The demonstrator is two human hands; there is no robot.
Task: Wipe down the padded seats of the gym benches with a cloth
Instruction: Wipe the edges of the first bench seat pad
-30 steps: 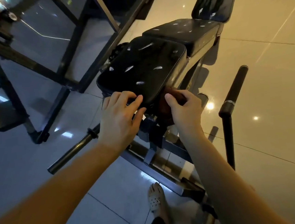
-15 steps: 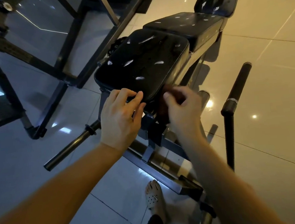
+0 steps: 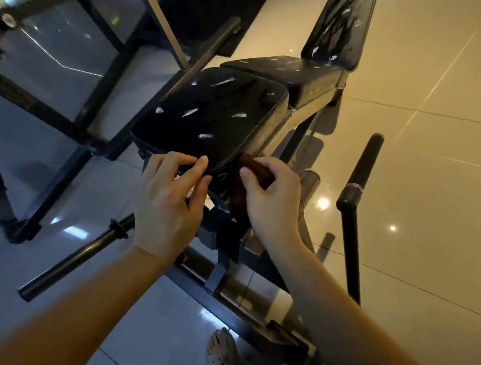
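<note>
Hands at the near edge of a black padded seat (image 3: 213, 117): left hand (image 3: 165, 206) fingers curl over its lip, right hand (image 3: 273, 202) fingers clamp a dark red cloth (image 3: 254, 169) against the front edge; wiping seems barely begun, farther pads (image 3: 291, 73) apparently untouched.

Nothing readable here, honestly. There's a tiny greenish sticker (image 3: 116, 19) by the dark rack (image 3: 7, 86) in the upper left of the frame, too small and blurry. The white marks on the black seat pad (image 3: 216, 120) aren't letters.
</note>
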